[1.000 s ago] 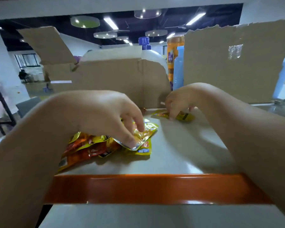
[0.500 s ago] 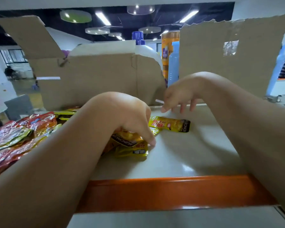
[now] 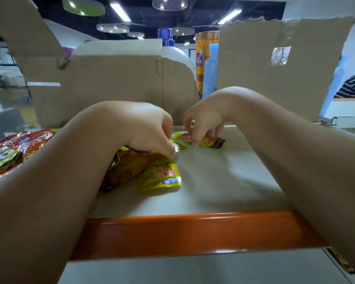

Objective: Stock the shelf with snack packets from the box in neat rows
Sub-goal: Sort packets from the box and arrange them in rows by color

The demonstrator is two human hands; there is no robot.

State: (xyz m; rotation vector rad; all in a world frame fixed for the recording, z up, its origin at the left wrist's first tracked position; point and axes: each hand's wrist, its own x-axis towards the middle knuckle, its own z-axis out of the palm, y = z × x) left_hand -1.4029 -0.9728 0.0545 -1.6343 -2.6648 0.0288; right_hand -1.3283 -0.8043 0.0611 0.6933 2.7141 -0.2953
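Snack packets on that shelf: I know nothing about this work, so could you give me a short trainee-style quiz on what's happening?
1. True or false: the right hand touches a yellow packet lying on the shelf.
2. The shelf's front edge is: A blue, B orange, C green?
3. Fill in: the ____ hand holds the bunch of packets nearer the camera.
Key: 1 true; 2 B; 3 left hand.

Snack packets (image 3: 160, 177): glossy crinkled plastic film. Shelf (image 3: 223, 181) top smooth, pale, semi-matt; its front rail (image 3: 193, 232) glossy orange. Box (image 3: 111, 89): matt brown cardboard w/ rough torn edges.
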